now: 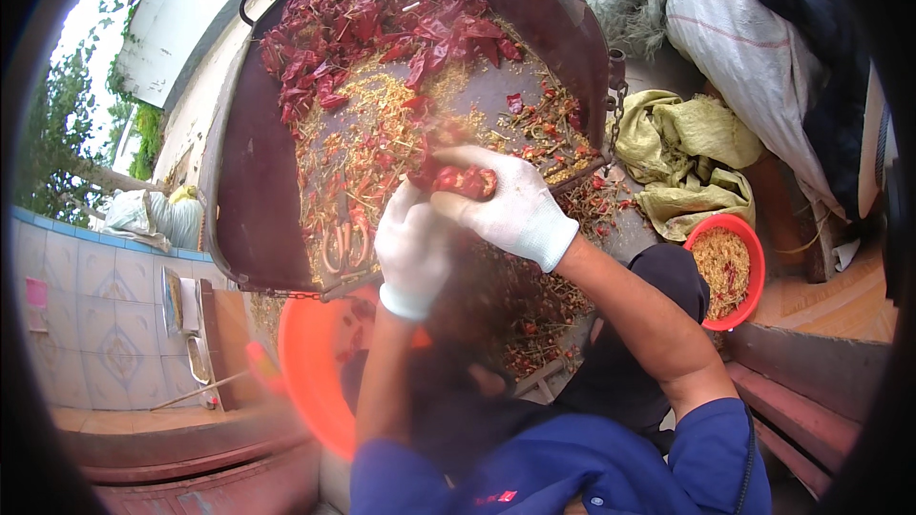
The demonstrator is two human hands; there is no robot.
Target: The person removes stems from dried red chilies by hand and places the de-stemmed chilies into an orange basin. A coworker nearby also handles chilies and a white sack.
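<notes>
My right hand (508,200), in a white knit glove, grips a wrinkled dried red pepper (465,182) between thumb and fingers. My left hand (411,250), gloved the same way and blurred, has its fingertips pinched at the pepper's left end. Both hands are over the near edge of a dark metal cart bed (250,186). Inside it, a heap of dried red peppers (358,14) fills the far end, and loose yellow seeds (379,93) are spread across the middle. Scissors (346,232) with looped handles lie left of my left hand.
An orange-red basin (308,365) stands below my left forearm. To the right, a red bowl (725,272) holds seeds, beside crumpled yellow sacks (687,136) and stuffed white sacks (737,36). Stems and scraps (544,300) cover the ground under the hands. A chain (615,114) hangs at the cart's corner.
</notes>
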